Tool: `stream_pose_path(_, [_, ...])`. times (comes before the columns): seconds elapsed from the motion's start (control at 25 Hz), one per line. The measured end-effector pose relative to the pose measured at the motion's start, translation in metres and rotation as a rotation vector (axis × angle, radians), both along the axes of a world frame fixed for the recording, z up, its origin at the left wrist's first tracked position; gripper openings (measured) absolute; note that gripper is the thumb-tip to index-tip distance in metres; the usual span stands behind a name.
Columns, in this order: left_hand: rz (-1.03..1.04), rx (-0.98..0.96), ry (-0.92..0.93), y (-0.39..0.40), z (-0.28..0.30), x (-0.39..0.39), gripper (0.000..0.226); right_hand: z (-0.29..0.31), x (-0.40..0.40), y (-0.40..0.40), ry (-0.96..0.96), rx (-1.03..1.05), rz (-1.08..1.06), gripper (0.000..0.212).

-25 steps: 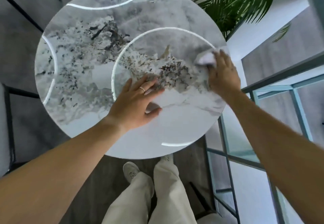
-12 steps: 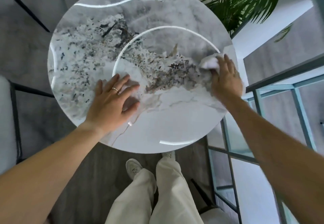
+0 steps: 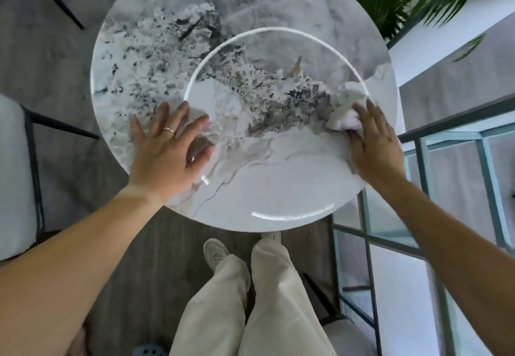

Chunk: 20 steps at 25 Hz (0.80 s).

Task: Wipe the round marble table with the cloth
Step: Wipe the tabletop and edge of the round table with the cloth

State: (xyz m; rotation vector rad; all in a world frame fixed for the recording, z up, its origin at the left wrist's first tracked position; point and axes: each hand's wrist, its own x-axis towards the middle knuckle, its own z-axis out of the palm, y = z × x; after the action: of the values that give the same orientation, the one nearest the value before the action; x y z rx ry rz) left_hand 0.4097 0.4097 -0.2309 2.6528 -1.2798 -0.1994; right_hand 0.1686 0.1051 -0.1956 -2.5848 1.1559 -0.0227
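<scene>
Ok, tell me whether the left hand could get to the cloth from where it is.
Probably yes: the left hand lies flat on the table, with bare marble between it and the cloth under the right hand.

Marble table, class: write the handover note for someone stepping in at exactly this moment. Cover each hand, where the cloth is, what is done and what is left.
Left hand: flat and open on the round marble table, near its left edge, holding nothing.
Right hand: pressing the crumpled white cloth onto the tabletop near the right edge, fingers over it.
Done: cannot be judged; the glossy top shows no visible wipe marks.
Left: assume most of the top remains, the far half and left side. Sweep the cloth leftward and away, lifting the left hand as you go.
</scene>
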Motion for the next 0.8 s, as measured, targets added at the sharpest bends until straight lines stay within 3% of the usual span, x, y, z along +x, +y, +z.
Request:
stream_pose_path(0.08, [0.116,0.011,-0.003,0.008,0.000,0.003,0.057,-0.012,0.006,0.065,0.002,-0.080,0.058,0.055])
stream_pose_path(0.2, [0.169,0.007,0.000,0.014,0.002,0.011,0.053,-0.024,-0.002,0.150,-0.060,-0.028,0.628,0.062])
stream_pose_path(0.28, [0.150,0.017,-0.001,0.015,0.002,0.017,0.054,-0.024,0.021,0.126,-0.085,-0.026,0.991,0.062])
stream_pose_path(0.32, [0.148,0.023,-0.002,0.014,0.001,0.018,0.054,-0.026,0.047,0.097,-0.102,-0.071,1.040,0.058])
stream_pose_path(0.36, [0.149,0.025,-0.001,0.013,0.001,0.019,0.054,-0.025,0.080,0.068,-0.099,-0.096,0.949,0.055])
stream_pose_path(0.44, [0.154,0.023,0.004,0.013,0.001,0.020,0.054,-0.017,0.149,0.011,-0.074,-0.101,0.530,0.054])
stream_pose_path(0.52, [0.164,0.015,0.010,0.013,0.003,0.023,0.055,-0.008,0.182,0.002,-0.073,-0.045,0.251,0.056])
stream_pose_path(0.6, [0.166,0.015,0.010,0.016,0.003,0.025,0.058,-0.012,0.157,0.050,-0.074,-0.087,0.301,0.056])
stream_pose_path(0.72, [0.200,-0.011,-0.011,0.020,0.000,0.023,0.052,-0.023,0.056,0.168,-0.169,0.015,0.698,0.063])
stream_pose_path(0.8, [0.320,-0.073,-0.001,0.020,-0.002,0.023,0.042,-0.027,0.025,0.198,-0.177,0.069,0.889,0.070])
